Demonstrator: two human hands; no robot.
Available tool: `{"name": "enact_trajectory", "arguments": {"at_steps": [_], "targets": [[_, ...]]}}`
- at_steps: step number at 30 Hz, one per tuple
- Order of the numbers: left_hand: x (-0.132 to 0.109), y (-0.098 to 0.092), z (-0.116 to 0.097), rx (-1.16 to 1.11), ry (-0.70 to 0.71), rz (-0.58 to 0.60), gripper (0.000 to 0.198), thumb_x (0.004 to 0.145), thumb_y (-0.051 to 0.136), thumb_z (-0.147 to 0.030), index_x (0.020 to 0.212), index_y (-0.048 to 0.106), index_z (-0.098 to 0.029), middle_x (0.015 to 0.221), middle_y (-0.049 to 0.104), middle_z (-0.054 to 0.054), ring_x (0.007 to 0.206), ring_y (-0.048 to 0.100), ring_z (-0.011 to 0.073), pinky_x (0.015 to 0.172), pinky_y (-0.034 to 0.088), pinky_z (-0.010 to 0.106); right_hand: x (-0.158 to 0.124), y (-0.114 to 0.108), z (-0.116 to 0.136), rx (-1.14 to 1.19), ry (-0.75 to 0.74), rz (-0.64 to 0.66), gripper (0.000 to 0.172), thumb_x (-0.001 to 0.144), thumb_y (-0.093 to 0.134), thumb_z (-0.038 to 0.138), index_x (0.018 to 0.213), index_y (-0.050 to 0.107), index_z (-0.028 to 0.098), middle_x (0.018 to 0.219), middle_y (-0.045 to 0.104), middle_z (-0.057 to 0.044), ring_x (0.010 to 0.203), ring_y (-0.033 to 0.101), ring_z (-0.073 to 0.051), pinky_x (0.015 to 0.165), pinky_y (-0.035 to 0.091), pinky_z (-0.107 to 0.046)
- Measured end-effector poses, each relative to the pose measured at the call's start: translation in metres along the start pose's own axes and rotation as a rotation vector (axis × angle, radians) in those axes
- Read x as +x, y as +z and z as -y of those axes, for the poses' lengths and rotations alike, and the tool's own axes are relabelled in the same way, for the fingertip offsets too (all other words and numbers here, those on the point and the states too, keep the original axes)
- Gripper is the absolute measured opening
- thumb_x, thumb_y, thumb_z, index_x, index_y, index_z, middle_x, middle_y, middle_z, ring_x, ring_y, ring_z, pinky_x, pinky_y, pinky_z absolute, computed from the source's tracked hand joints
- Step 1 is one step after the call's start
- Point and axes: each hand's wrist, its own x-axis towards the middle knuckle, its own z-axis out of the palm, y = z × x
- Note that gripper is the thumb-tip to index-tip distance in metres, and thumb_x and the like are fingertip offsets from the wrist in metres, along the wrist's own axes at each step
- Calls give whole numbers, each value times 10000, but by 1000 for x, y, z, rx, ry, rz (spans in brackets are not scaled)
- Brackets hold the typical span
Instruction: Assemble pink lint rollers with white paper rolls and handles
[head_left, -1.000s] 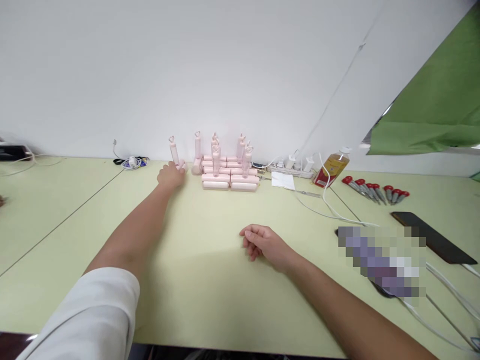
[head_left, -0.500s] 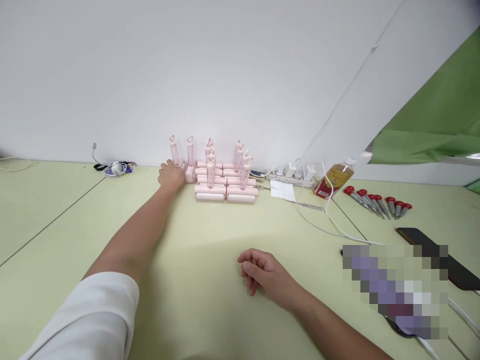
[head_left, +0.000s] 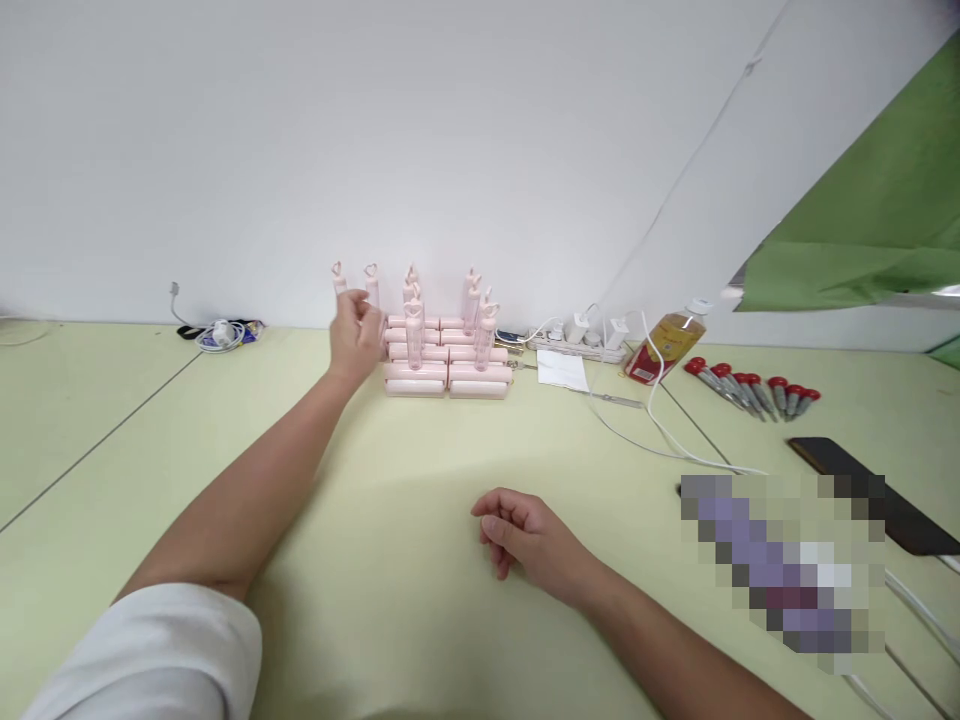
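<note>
Several pink lint rollers stand in close rows by the wall, their clear pink handles upright with loops on top. My left hand is at the left end of the rows, fingers bent around the handle of a pink lint roller. That roller's lower part is hidden behind the hand. Another roller's handle rises just left of it. My right hand rests near the front of the table, loosely curled with fingers somewhat apart and nothing visible in it.
Right of the rollers lie a white paper, a power strip with plugs, and a bottle of yellow liquid. Red-capped tools, a dark phone-like slab and loose cables lie farther right. A coiled white cable sits left.
My left hand has risen and moved right, from low beside the leftmost roller to the handle of the roller beside it. My right hand has stayed almost still. The camera view has shifted slightly.
</note>
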Motion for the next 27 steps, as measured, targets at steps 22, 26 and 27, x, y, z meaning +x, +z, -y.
{"name": "enact_trajectory", "arguments": {"at_steps": [22,26,27], "targets": [[-161,-45,-89,-730,-324,395,383,613,804,-476,810,655,-183,714,659,28,660,591,169,592,444,293,15,4,13,20,-236,-76,494,708,794,455,1069,583,192,911,606,-44,670,601,-138,475,550,-268],[-176,-40,-95,-799,-329,373,398,617,819,-478,806,660,-166,762,685,40,700,611,156,648,474,289,16,3,16,53,-342,-66,513,674,806,481,1032,602,175,960,656,-71,776,616,-164,555,555,-258],[-176,-39,-93,-823,-325,349,404,625,813,-485,816,659,-164,779,690,44,711,615,154,656,479,286,16,2,17,78,-381,-70,529,683,799,472,1078,587,191,1006,662,-66,820,628,-168,607,565,-263]]}}
